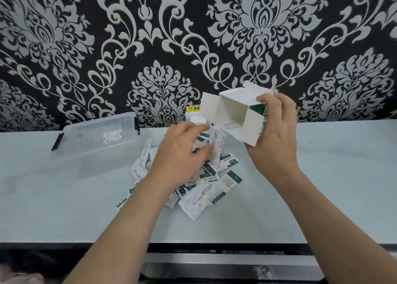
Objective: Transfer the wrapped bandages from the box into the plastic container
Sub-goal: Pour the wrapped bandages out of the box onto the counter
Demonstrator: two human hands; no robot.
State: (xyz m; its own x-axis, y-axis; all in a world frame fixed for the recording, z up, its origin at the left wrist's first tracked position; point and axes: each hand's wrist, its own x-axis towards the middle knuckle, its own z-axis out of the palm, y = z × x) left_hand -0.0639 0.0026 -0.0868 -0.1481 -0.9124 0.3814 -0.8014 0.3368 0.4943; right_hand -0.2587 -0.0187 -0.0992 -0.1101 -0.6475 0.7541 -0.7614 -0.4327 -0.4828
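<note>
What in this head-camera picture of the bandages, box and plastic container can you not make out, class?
- Box, head view: its far end is out of sight, so any leftover bandages are hidden.
- Bandages: print too small to read; the left hand covers some.
- Plastic container: whether a lid is on is unclear.

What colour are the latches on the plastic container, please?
Black, on the clear plastic container; latches show best in the head view.

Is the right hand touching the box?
Touching. Head view: right hand grips the tilted open box, fingers wrapped over its top edge.
</note>
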